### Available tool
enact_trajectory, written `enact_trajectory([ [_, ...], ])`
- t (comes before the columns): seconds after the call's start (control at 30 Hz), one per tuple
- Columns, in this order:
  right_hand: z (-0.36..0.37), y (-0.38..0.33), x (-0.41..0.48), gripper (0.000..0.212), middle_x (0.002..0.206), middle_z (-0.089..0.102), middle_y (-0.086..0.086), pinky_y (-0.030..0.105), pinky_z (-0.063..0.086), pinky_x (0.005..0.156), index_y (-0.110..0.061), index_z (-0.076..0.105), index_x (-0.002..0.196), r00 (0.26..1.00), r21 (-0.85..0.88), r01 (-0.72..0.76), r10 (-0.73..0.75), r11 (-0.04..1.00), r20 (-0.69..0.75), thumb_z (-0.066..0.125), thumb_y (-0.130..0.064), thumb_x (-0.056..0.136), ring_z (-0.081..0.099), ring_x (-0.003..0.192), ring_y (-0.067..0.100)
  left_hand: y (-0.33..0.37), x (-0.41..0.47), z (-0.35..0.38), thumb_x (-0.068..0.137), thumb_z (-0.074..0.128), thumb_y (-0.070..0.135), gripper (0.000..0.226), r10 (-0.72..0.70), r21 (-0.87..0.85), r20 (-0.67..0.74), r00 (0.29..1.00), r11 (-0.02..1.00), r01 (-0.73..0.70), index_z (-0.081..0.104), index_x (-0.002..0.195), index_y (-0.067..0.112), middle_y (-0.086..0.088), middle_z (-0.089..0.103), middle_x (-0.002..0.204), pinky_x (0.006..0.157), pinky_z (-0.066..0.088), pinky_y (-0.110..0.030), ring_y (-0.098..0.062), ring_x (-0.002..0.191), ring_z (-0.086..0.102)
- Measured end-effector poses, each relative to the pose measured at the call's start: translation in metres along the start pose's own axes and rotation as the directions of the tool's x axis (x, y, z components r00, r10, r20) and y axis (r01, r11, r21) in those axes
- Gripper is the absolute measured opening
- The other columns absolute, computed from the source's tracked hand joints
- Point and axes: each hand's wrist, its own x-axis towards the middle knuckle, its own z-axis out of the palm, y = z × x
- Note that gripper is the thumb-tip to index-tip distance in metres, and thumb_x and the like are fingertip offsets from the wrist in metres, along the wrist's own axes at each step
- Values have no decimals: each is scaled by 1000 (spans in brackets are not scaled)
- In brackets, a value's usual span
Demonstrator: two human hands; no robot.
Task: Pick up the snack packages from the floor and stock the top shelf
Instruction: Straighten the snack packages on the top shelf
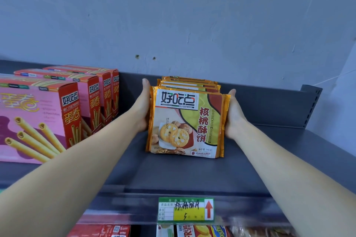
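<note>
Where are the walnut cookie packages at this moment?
In the head view, the walnut cookie packages stand upright on the top shelf between the left hand and right hand, right of the pink egg-roll boxes.

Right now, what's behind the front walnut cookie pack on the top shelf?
More gold-edged packs stand in a row behind the front walnut cookie pack; only their top edges show, their faces are covered. The left hand and right hand flank the row.

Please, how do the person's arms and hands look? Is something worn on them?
Both forearms are bare, with no sleeve, watch or bracelet in view. The left hand and right hand wear no gloves. The fingers are mostly hidden, so rings cannot be ruled out.
</note>
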Motion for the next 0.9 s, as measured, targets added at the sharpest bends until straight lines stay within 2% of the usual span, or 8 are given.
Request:
enact_trajectory([
  [0.07, -2, -1, -8, 83, 94, 75, 12, 41, 55, 78, -21, 75, 89, 999, 56, -36, 36, 998, -4, 18, -80, 84, 72, 88, 30, 0, -6, 0, 84, 11, 78, 85, 12, 7, -3, 1000, 1000, -12, 71, 102, 20, -11, 74, 99, 77, 52, -42, -28, 88, 72],
  [0.13, 0, 4, -16, 83, 99, 75, 12, 45, 53, 88, -22, 74, 98, 999, 66, -53, 53, 996, 7, 19, -82, 83, 70, 95, 32, -3, -13, 1, 83, 11, 79, 85, 27, 25, -3, 1000, 999, -27, 71, 102, 22, -11, 74, 101, 84, 52, -43, -28, 94, 70],
  [0.23, 4, 12, -16, 81, 98, 75, 10, 47, 48, 97, -25, 75, 95, 999, 25, -25, 26, 999, -27, 19, -82, 82, 69, 97, 31, -8, -16, 7, 81, 10, 81, 87, 56, 29, -37, 998, 998, -55, 73, 99, 23, -10, 74, 101, 89, 51, -43, -29, 96, 70],
  [0.37, 12, 14, -17, 79, 87, 76, 7, 43, 53, 91, -25, 72, 87, 998, 28, 17, -15, 999, -61, 16, -80, 83, 70, 90, 28, -14, -19, 21, 82, 9, 80, 85, 80, 47, -127, 989, 996, -75, 74, 85, 26, -7, 76, 85, 76, 52, -37, -24, 80, 72],
  [0.53, 17, 19, -17, 78, 80, 75, 4, 39, 55, 86, -25, 69, 87, 994, 9, 85, -84, 996, -63, 13, -78, 85, 71, 84, 24, -18, -17, 28, 86, 9, 76, 80, 146, 59, -155, 977, 989, -138, 72, 83, 26, -3, 76, 75, 67, 52, -31, -16, 67, 72],
  [0.7, 10, 16, -24, 82, 100, 74, 7, 48, 49, 99, -27, 70, 104, 991, -72, 116, -120, 991, -56, 10, -78, 85, 69, 98, 26, -16, -21, 22, 87, 10, 76, 81, 182, 137, -188, 965, 978, -158, 73, 93, 25, -5, 76, 87, 86, 52, -35, -22, 86, 71],
  [0.83, 2, 14, -33, 76, 108, 67, 0, 34, 41, 98, -31, 64, 113, 982, -219, 145, -167, 965, -85, 7, -75, 88, 59, 101, 17, -13, -30, 21, 90, 14, 71, 72, 208, 187, -240, 948, 968, -165, 70, 90, 26, 0, 72, 83, 79, 48, -32, -19, 85, 67],
  [0.9, -2, 14, -40, 73, 102, 62, -4, 31, 35, 90, -31, 63, 111, 974, -305, 171, -207, 937, -91, 6, -72, 90, 53, 93, 13, -13, -36, 20, 90, 15, 71, 71, 219, 249, -272, 937, 956, -151, 68, 97, 24, 3, 69, 92, 87, 42, -32, -18, 92, 61],
])
